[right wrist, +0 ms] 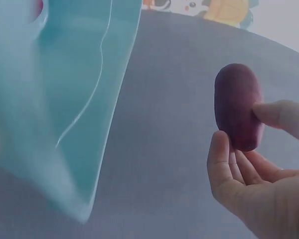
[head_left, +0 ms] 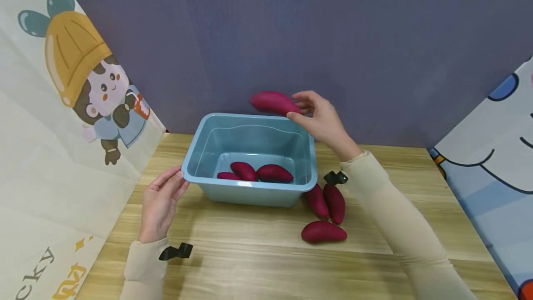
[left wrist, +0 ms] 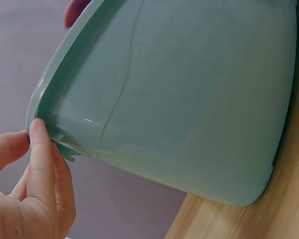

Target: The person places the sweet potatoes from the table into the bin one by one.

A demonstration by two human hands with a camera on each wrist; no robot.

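A blue plastic basin (head_left: 250, 195) stands on the table, with several purple sweet potatoes (head_left: 275, 173) lying on its bottom. My left hand (head_left: 161, 201) pinches the basin's rim at its near left corner; the left wrist view shows thumb and fingers (left wrist: 41, 164) on that edge. Above the far right part of the rim, my right hand (head_left: 318, 117) holds another sweet potato (head_left: 272, 102) by one end. In the right wrist view this held sweet potato (right wrist: 237, 104) is between thumb and fingers, apart from the basin.
Right of the basin, three more sweet potatoes lie on the wooden table (head_left: 233, 253): one by the basin wall (head_left: 317, 202), one beside it (head_left: 335, 203), and one nearer (head_left: 324, 232). A grey-blue wall (head_left: 374, 50) rises behind. Printed cartoon panels (head_left: 50, 152) flank both sides.
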